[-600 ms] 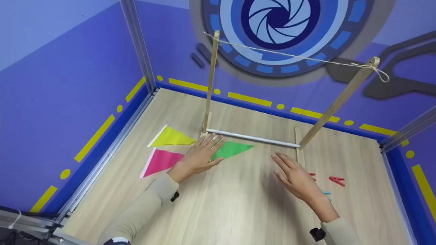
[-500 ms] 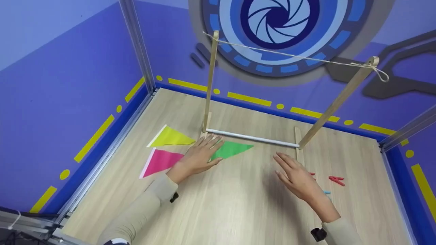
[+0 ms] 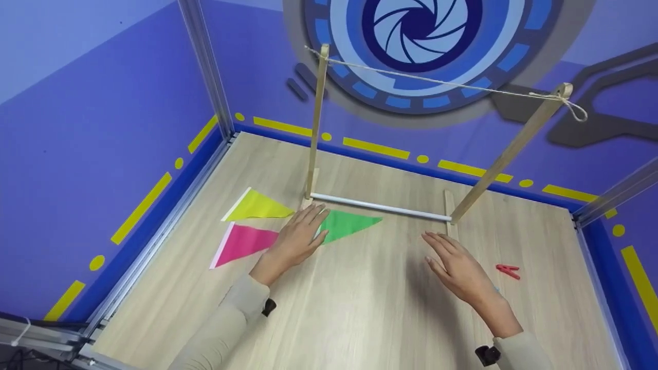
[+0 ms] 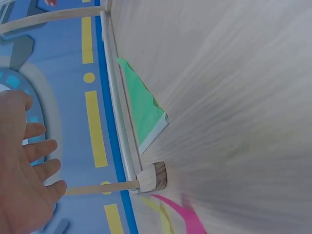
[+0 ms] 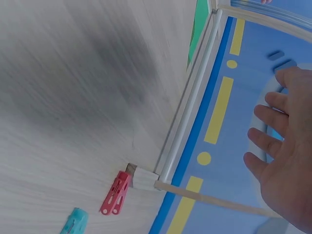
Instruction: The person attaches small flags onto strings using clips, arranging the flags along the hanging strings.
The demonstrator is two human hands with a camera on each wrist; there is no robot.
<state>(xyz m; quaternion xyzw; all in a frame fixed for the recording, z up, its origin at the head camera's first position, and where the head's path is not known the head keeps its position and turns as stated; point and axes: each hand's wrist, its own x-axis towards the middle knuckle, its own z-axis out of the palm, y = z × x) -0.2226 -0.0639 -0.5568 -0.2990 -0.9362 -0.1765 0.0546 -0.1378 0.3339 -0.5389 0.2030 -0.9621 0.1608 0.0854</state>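
Note:
My left hand (image 3: pixel 293 234), fingers straight, hovers over the white-edged end of a green triangular pennant (image 3: pixel 353 225) and holds nothing. Beside it on the table lie a yellow pennant (image 3: pixel 258 205) and a pink pennant (image 3: pixel 245 244), each with a white strip on its short edge. My right hand (image 3: pixel 461 268) is held over the table in front of the frame's right foot, fingers extended, nothing in them. Below it, the right wrist view shows a red clothespin (image 5: pixel 115 193) near that foot and a light blue clothespin (image 5: pixel 75 222). Another red clothespin (image 3: pixel 508 271) lies farther right.
A wooden frame stands at the back, with a left post (image 3: pixel 317 123), a right post (image 3: pixel 509 151) and a white rod (image 3: pixel 380 206) joining them low down. A string (image 3: pixel 426 79) is tied between the tops. Blue-purple walls (image 3: pixel 103 128) enclose the table.
My left hand has drawn back slightly, showing more of the green pennant. The right hand has shifted a little to the right, covering clothespins that showed beside it.

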